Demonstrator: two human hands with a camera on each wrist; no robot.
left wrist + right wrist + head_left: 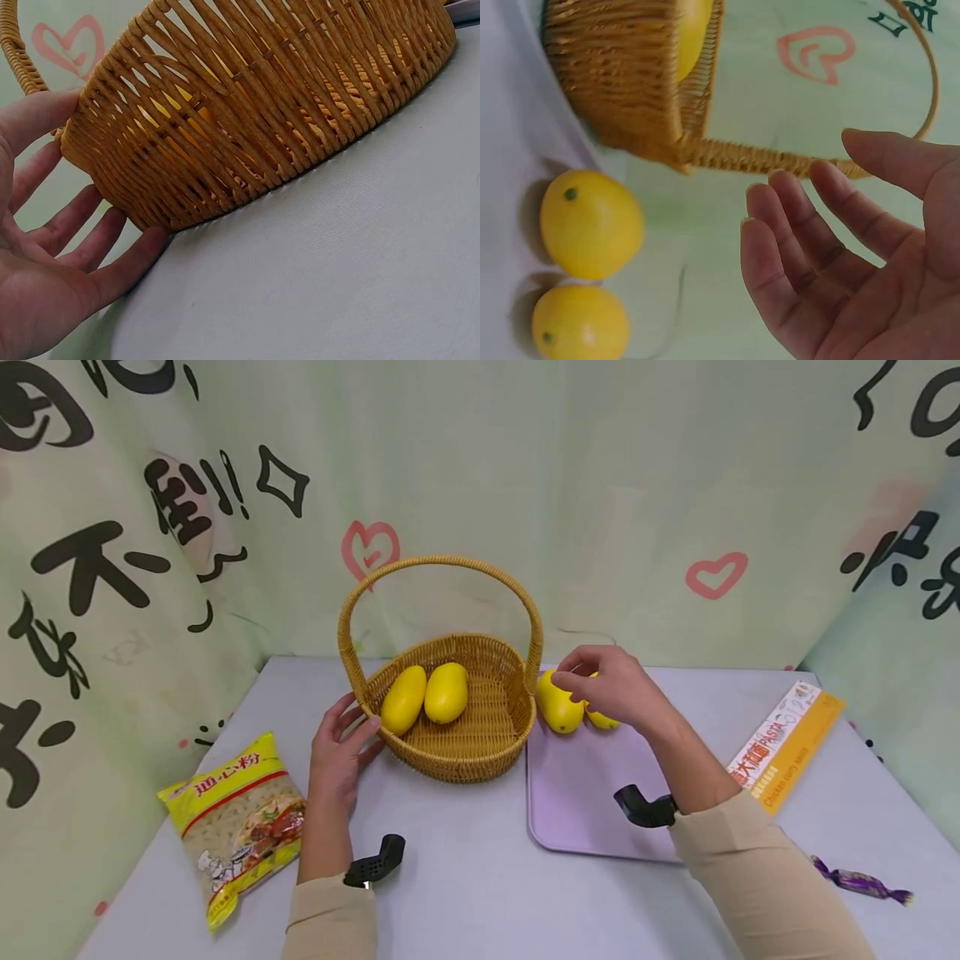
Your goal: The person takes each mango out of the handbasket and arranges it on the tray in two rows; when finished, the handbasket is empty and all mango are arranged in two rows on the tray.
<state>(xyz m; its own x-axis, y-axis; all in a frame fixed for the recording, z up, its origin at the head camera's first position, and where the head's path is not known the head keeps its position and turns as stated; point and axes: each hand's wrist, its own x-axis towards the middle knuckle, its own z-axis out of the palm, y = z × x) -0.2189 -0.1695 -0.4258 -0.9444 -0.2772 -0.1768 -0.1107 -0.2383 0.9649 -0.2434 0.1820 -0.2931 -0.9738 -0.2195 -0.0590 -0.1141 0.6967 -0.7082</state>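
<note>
A brown wicker basket [465, 768] with a tall arched handle stands on the table and holds two yellow mangoes [446, 693]. At its left side is my left hand [341, 756]; the thumb touches near the rim and the spread, nearly straight fingers [71, 217] rest against the woven wall. My right hand [607, 685] hovers over the far end of a purple tray [592, 802], nothing in its loosely bent fingers. Two more yellow mangoes lie there, a left one [559, 706] and a right one [602, 720] that the hand partly covers in the head view.
A yellow bag of pasta [240, 827] lies left of my left forearm. Right of the tray are an orange and white pasta box [787, 743] and a purple wrapped candy [862, 882]. A printed curtain [600, 510] hangs behind the table.
</note>
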